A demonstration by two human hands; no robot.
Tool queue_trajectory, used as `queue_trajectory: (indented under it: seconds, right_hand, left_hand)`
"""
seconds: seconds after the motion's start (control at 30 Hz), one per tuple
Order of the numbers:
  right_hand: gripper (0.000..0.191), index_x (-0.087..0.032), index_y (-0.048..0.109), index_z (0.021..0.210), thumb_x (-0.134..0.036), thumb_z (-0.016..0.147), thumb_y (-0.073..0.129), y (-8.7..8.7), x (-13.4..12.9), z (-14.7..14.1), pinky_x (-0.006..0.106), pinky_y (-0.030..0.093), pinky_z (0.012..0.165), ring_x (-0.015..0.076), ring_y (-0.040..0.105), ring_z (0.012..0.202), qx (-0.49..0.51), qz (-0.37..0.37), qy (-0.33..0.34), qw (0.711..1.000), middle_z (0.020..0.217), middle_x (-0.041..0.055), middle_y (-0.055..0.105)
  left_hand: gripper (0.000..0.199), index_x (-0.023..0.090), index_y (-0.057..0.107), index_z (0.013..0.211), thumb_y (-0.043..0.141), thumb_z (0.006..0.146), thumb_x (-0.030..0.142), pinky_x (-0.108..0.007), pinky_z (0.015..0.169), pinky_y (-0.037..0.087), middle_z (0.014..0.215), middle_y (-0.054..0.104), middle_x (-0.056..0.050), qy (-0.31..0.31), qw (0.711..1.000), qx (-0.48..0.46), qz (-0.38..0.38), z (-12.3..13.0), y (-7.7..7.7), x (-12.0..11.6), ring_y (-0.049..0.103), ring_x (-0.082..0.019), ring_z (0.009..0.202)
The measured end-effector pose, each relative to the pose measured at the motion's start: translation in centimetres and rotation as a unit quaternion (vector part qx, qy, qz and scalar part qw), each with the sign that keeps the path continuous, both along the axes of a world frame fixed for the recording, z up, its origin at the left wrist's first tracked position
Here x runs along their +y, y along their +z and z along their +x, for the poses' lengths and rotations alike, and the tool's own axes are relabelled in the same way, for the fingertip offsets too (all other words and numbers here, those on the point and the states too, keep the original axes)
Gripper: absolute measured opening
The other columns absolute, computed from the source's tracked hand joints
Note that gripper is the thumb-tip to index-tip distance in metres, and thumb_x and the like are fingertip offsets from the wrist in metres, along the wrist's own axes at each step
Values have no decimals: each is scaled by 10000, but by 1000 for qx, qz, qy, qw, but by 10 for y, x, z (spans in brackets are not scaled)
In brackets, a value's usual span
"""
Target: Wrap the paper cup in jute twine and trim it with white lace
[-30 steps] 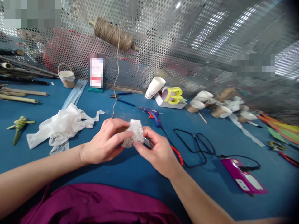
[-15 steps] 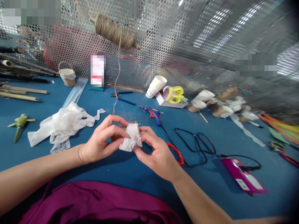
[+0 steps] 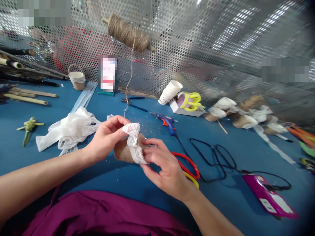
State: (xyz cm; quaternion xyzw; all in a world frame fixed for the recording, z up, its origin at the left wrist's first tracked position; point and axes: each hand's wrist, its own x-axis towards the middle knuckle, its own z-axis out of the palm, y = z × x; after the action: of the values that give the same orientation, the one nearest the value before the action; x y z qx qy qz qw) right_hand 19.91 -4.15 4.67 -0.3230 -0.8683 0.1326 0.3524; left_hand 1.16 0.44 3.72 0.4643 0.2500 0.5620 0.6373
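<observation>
A twine-wrapped cup (image 3: 122, 151) lies tilted on its side between my hands, just over the blue table. White lace ribbon (image 3: 135, 148) runs around the rim end of it. My left hand (image 3: 104, 139) pinches the ribbon's loose end, lifted off the cup's side. At the rim, my right hand (image 3: 163, 167) grips the cup, its fingertips partly hidden behind the lace. Scissors with red and yellow handles (image 3: 190, 164) lie partly covered by my right hand. Beyond the hands rests a blue glue gun (image 3: 167, 123).
A lace heap (image 3: 73, 126) lies left, near a green woven figure (image 3: 29, 126). Pliers (image 3: 135, 104), a paper cup (image 3: 171, 91) and a small basket (image 3: 77, 81) stand further back. A black cord runs to a purple power strip (image 3: 268, 196). A twine spool (image 3: 129, 32) hangs on the mesh.
The cup has turned so its twine-covered side shows. My left hand has drawn the lace end up and away from it. The view has shifted slightly left.
</observation>
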Motion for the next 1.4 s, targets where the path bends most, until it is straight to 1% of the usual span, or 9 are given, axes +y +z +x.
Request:
queue_trajectory:
  seconds: [0.2,0.33,0.5,0.67,0.83,0.97,1.23,1.4]
  right_hand:
    - [175,-196,572,736,-22,743,583,1,0,-1,433,508,839,221,570,952,-11,25,3,1000,762,28,664]
    - [186,-207,583,755,-22,746,576,1,0,-1,439,507,837,230,571,971,-23,37,3,999,760,25,671]
    - [174,-205,590,754,-31,750,587,2,0,0,430,505,842,227,568,988,-34,37,3,999,772,18,686]
    - [177,-211,595,749,-34,749,582,2,-1,-1,441,504,837,234,567,994,-35,46,3,998,775,14,691]
    - [162,-205,597,754,-43,752,588,1,-1,0,440,498,847,231,565,1003,-38,52,4,998,784,12,696]
    - [170,-216,602,758,-46,750,590,1,-2,1,449,495,855,238,559,1021,-49,44,5,998,797,12,698]
    - [180,-224,600,768,-45,753,584,3,-3,0,444,494,865,226,562,1016,-54,45,8,998,800,8,700]
    - [177,-223,604,770,-48,751,586,4,-4,-1,444,495,868,240,560,1019,-55,42,13,998,807,10,702]
  left_hand:
    - [223,149,602,676,771,637,291,-190,632,401,688,590,25,23,998,0,-53,1,4,1,506,-73,635]
    - [222,144,593,663,759,639,289,-200,617,385,673,580,26,27,997,11,-77,2,5,2,493,-75,620]
    - [199,142,591,670,735,655,279,-200,626,378,671,577,29,19,997,18,-79,1,4,2,484,-70,618]
    - [193,143,574,663,726,649,261,-205,594,369,646,569,30,22,995,32,-97,2,6,1,477,-71,597]
    - [175,142,560,665,706,664,238,-197,601,376,656,577,33,7,993,33,-113,2,7,1,490,-64,601]
    - [176,142,552,668,697,674,242,-196,564,362,637,566,36,2,992,43,-123,2,7,1,477,-61,570]
    - [177,137,559,654,706,635,235,-196,535,349,606,556,39,-5,989,72,-131,4,8,1,460,-59,532]
    - [200,131,555,640,721,601,237,-185,526,344,597,546,46,-9,987,78,-141,4,9,1,451,-51,527]
